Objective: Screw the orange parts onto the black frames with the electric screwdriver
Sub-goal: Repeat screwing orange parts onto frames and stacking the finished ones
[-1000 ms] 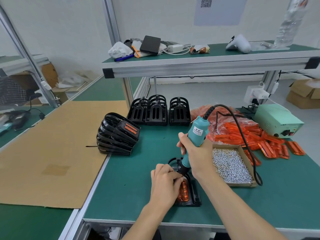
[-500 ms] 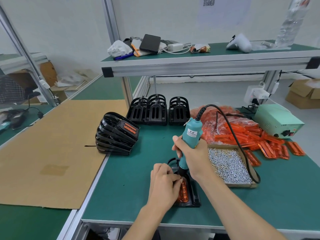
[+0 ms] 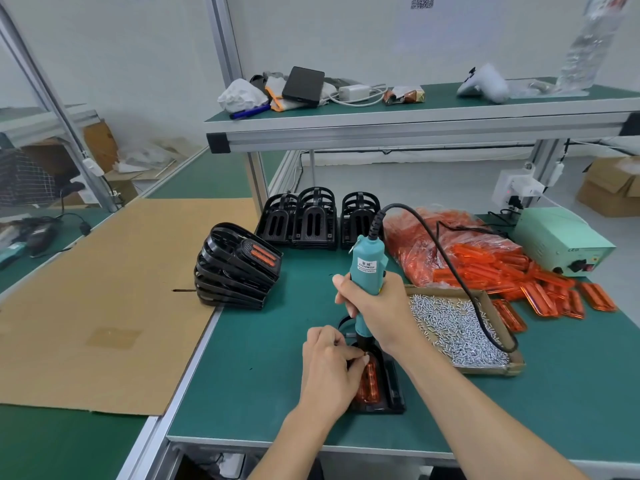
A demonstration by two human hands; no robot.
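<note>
Two hands work at the near edge of the green counter (image 3: 263, 375): the right hand (image 3: 377, 310) grips the teal electric screwdriver (image 3: 367, 271) upright over the black frame (image 3: 393, 382), while the left hand (image 3: 329, 368) pinches its orange part (image 3: 370, 381).

The electric screwdriver (image 3: 367, 271) has been brought more upright over the black frame (image 3: 389, 382) (its top was leaning away before), carried by the right hand (image 3: 375, 308).
</note>
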